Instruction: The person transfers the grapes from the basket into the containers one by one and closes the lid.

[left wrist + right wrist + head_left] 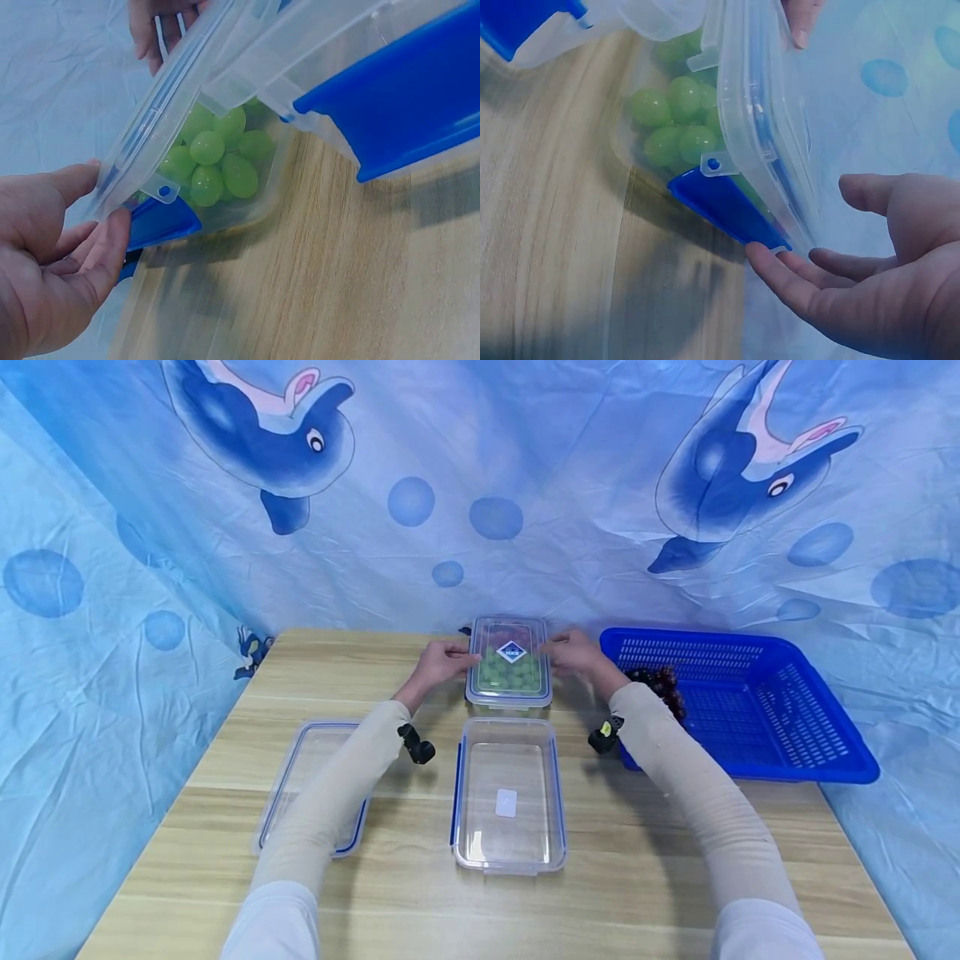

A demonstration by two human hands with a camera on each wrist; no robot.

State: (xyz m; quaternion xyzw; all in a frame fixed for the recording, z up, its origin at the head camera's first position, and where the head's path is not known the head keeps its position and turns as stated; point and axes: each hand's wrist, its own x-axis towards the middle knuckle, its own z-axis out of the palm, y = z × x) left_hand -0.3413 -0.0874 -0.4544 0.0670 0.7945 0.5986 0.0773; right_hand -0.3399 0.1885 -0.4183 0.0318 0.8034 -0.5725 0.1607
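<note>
A clear lidded container (pixel 510 689) stands at the far edge of the table, with green grapes (pixel 208 148) inside and something reddish behind them. Its lid bears a blue-and-white diamond label (pixel 512 652). My left hand (pixel 440 664) pinches the container's left side, thumb on the lid rim and fingers against a blue side latch (pixel 161 223). On the other side, my right hand (pixel 576 655) touches the lower end of another blue latch (pixel 724 206) with its fingertips. The right thumb is held apart from the lid.
A second clear container (pixel 517 768), without a lid, sits nearer me. To its left lies a loose clear lid (pixel 307 768) with a blue seal, partly under my left arm. A blue basket (pixel 780 693) at the right holds dark grapes (pixel 663 685). A blue dolphin-print cloth (pixel 480 460) hangs behind the table.
</note>
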